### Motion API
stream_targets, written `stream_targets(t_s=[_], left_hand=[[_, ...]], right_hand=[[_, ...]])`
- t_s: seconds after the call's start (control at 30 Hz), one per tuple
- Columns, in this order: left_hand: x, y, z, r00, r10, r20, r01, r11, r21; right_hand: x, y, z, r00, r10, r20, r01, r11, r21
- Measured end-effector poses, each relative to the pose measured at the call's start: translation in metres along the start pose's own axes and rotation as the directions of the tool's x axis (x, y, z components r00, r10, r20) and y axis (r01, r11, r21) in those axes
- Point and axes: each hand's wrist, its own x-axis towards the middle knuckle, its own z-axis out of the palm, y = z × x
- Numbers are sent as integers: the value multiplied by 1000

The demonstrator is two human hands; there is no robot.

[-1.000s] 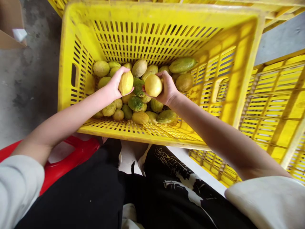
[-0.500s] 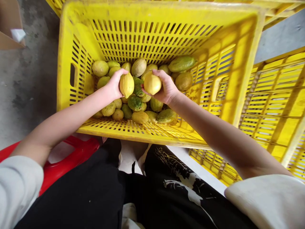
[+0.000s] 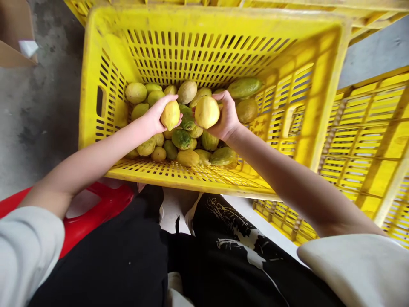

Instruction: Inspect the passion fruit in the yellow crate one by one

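Note:
My left hand (image 3: 162,114) is wrapped round a yellow lemon (image 3: 170,115), its pointed end toward me. A rounder, paler lemon (image 3: 207,112) sits in my right hand (image 3: 227,116), with the thumb on top and the fingers behind it. Both hands are inside a yellow plastic crate (image 3: 204,19), close together over a layer of lemon-like fruit. Among these are a dark green mottled fruit (image 3: 181,139), a long green one (image 3: 244,88) at the right, and a yellow one (image 3: 188,157) near the front wall. My hands hide some of the fruit beneath.
More yellow crates stand behind and to the right (image 3: 367,149), with slatted sides. A red plastic stool (image 3: 96,209) is at my left beside my legs. An open cardboard box (image 3: 15,34) lies on the grey floor (image 3: 54,94) at the far left.
Both lemons have turned slightly in my hands. The right one is a little higher and nearer the camera; my left fingertips now show beneath the left one. The view has shifted slightly.

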Motion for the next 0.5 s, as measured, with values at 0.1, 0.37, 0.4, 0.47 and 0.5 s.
stream_targets(t_s=[0.1, 0.37, 0.4, 0.47, 0.5], left_hand=[[-1, -1, 1, 1000, 3, -6, -3, 1000, 10], [-30, -1, 11, 998, 58, 30, -61, 988, 142], [-31, 2, 11, 997, 65, 47, -72, 984, 161], [-32, 6, 11, 991, 118, 58, -126, 977, 170], [-31, 8, 10, 989, 139, 44, -144, 978, 153]], right_hand=[[-1, 1, 3, 1000, 9, 20, -10, 998, 57], [-18, -15, 9, 999, -31, 8, 31, 999, -11], [-22, -18, 10, 999, -40, 27, 40, 999, -1], [-29, -22, 12, 999, -8, 52, 7, 1000, 8], [-31, -24, 13, 998, 54, 29, -54, 999, -5]])
